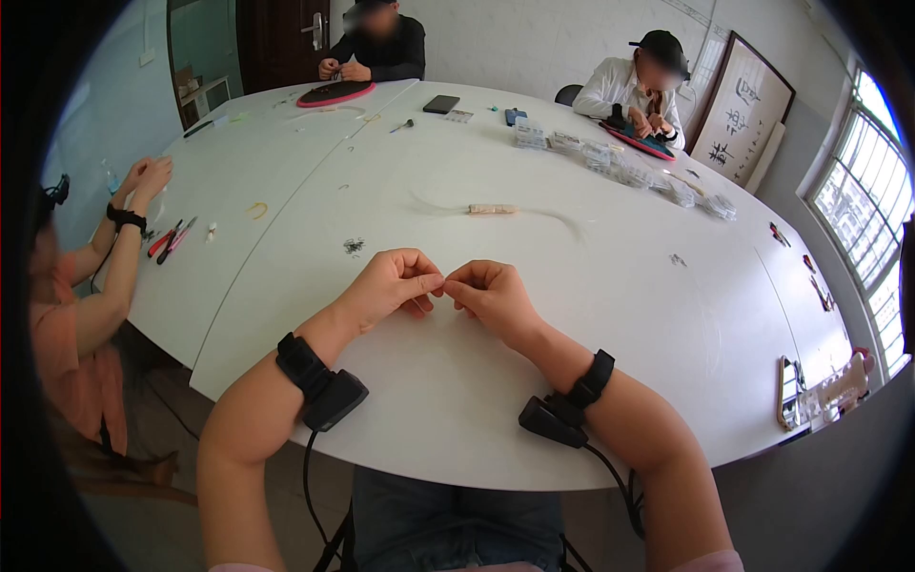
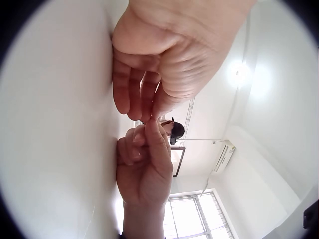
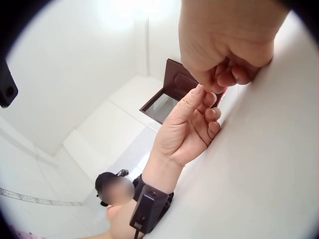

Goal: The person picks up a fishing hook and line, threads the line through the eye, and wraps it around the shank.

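Both hands meet fingertip to fingertip just above the white table [image 1: 610, 315], in the middle of the head view. My left hand [image 1: 396, 286] pinches something tiny between thumb and index finger. Opposite it, my right hand [image 1: 491, 296] pinches at the same spot, its other fingers curled under. I cannot tell what the tiny thing is; the fingertips mostly hide it. Beyond the left hand lies a small pile of dark metal bits [image 1: 354, 246]. Farther out is a bundle of fine clear strands with a paper wrap [image 1: 492, 209] around its middle.
Another small pile of bits [image 1: 678, 259] lies to the right. Pliers [image 1: 175, 242] lie at the left beside a seated person's arms. Clear plastic packs [image 1: 624, 164] line the back right. A phone [image 1: 789, 393] stands at the right edge. Two people work across the table.
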A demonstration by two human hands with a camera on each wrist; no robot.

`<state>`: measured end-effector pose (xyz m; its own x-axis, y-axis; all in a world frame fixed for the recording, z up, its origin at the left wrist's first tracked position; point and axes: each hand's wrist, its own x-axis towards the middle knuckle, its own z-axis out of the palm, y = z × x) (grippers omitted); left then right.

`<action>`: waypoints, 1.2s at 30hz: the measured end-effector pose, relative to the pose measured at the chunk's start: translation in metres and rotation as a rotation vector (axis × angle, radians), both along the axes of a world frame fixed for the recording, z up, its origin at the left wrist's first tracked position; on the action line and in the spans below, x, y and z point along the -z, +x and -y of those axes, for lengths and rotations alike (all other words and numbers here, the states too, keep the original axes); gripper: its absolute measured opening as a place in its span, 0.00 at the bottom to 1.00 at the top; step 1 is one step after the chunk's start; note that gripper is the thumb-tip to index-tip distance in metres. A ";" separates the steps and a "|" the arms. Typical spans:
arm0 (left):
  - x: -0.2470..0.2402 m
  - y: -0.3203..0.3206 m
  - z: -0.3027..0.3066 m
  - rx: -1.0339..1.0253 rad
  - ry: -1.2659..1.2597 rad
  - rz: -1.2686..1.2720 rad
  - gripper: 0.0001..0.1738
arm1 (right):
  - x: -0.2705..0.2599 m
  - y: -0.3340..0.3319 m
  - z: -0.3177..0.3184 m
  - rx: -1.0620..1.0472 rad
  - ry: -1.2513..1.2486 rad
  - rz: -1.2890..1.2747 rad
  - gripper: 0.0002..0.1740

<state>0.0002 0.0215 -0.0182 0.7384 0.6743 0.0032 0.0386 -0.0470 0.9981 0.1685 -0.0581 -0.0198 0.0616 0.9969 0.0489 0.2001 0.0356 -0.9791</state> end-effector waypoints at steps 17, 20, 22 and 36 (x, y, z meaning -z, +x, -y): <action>0.000 0.001 0.001 -0.014 0.030 -0.020 0.09 | 0.001 -0.001 0.000 0.006 0.004 0.017 0.08; 0.000 0.001 0.001 -0.016 0.030 -0.030 0.09 | -0.001 0.000 0.000 0.007 -0.015 0.008 0.08; 0.000 0.001 0.000 -0.015 0.030 -0.033 0.10 | 0.001 0.000 -0.001 -0.002 -0.013 -0.006 0.09; 0.000 0.000 0.000 0.043 0.054 -0.050 0.12 | -0.003 0.004 -0.001 -0.032 -0.047 -0.012 0.08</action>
